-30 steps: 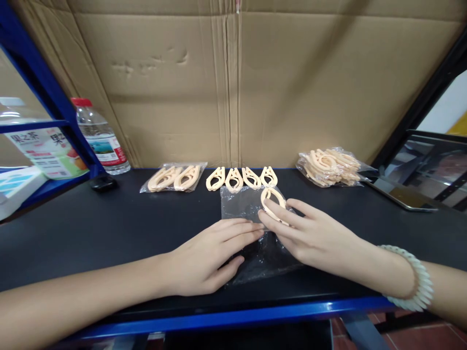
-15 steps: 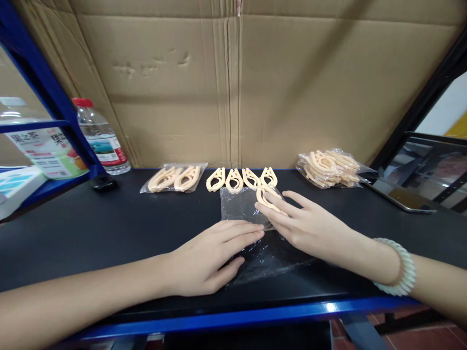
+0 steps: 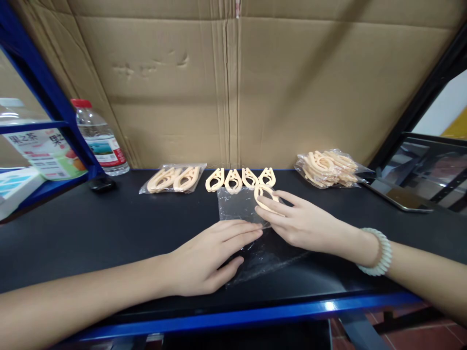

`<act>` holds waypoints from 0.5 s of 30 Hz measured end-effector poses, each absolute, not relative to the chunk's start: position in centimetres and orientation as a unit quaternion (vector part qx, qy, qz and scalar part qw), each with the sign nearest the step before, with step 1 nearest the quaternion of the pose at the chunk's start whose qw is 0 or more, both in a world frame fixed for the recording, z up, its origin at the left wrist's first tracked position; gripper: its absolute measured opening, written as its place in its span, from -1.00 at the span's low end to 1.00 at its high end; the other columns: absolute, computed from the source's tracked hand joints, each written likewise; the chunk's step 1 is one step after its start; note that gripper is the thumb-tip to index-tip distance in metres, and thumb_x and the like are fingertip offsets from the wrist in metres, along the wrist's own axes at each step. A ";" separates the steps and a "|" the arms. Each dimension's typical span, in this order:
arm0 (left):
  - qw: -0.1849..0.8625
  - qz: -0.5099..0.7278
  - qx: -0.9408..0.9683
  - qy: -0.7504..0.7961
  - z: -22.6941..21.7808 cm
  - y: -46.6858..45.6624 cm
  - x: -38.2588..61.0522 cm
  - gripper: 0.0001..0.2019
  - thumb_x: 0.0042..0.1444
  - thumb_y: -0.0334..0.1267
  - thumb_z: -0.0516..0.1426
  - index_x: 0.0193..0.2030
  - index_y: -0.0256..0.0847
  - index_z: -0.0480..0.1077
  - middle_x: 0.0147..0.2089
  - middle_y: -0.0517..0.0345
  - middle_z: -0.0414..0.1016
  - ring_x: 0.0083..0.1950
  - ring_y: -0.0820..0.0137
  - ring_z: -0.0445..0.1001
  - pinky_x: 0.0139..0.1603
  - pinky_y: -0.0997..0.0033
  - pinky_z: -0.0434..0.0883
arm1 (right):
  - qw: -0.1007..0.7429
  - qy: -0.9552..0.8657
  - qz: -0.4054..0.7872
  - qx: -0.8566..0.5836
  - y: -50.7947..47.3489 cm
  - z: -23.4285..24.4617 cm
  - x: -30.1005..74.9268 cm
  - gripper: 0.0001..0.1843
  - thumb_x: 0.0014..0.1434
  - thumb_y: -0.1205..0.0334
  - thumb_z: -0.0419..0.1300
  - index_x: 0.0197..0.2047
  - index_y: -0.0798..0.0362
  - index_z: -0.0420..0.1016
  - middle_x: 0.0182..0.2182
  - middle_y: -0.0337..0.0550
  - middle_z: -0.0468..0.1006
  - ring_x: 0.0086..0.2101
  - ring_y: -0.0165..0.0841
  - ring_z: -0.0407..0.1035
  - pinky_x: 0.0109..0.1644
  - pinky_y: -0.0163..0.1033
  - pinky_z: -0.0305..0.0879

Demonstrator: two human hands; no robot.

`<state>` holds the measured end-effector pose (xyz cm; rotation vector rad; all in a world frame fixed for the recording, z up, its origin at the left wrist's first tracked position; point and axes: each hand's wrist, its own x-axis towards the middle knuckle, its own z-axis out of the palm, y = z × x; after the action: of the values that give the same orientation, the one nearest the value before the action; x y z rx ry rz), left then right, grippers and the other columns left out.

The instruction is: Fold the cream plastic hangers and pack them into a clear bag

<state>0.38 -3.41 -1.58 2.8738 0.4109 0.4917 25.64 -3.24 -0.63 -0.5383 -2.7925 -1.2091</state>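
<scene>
My left hand (image 3: 209, 255) lies flat with fingers stretched out, pressing on a clear plastic bag (image 3: 239, 206) on the black table (image 3: 91, 228). My right hand (image 3: 299, 221) rests on the bag's far right part, its fingers on a cream plastic clip (image 3: 263, 194) that looks to be inside the bag. Just beyond the bag, several loose clips (image 3: 241, 178) lie in a row. Left of them sits a sealed bag of clips (image 3: 173, 178).
A heap of clips in plastic (image 3: 330, 167) lies at the back right, a tablet (image 3: 423, 170) beside it. A water bottle (image 3: 98, 138), a small black object (image 3: 102, 183) and a blue shelf with boxes (image 3: 44, 148) stand left. A cardboard wall (image 3: 233, 82) closes the back.
My right hand has slid the clip away from me, deeper into the bag toward the row of clips. The left hand has stayed put.
</scene>
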 end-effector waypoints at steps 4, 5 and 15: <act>0.093 0.174 0.970 0.140 -1.7 -3.4 0.3 -0.47 0.22 -0.43 -0.03 0.34 -0.19 0.03 0.33 -0.04 0.20 0.32 0.23 0.18 0.30 0.08 0.23 | 0.111 -0.950 -0.248 -0.151 -3.3 0.1 25.9 -0.77 0.29 0.40 0.04 -0.23 0.18 0.54 0.06 0.05 0.41 0.17 -0.15 0.18 0.21 0.07 0.19; 0.093 0.175 0.970 0.140 -1.7 -3.4 0.3 -0.47 0.23 -0.43 -0.02 0.34 -0.19 0.03 0.32 -0.04 0.20 0.31 0.23 0.19 0.30 0.08 0.23 | 0.157 -0.960 -0.175 -0.149 -3.1 0.5 26.2 -0.77 0.29 0.38 0.05 -0.29 0.15 0.53 0.05 0.02 0.43 0.14 -0.19 0.22 0.18 0.03 0.23; 0.107 0.184 0.968 0.134 -1.7 -3.3 0.1 -0.45 0.22 -0.44 -0.02 0.34 -0.16 0.02 0.32 -0.04 0.20 0.29 0.22 0.22 0.29 0.05 0.24 | 0.139 -0.946 -0.049 -0.288 11.0 0.7 30.6 -0.44 0.13 0.54 0.01 0.20 0.07 0.30 0.13 -0.01 0.39 0.13 -0.25 0.25 0.24 -0.03 0.19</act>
<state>0.13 -3.35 -1.71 2.8499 0.3949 0.5431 30.57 11.05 0.75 -0.8338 -2.7359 -0.1414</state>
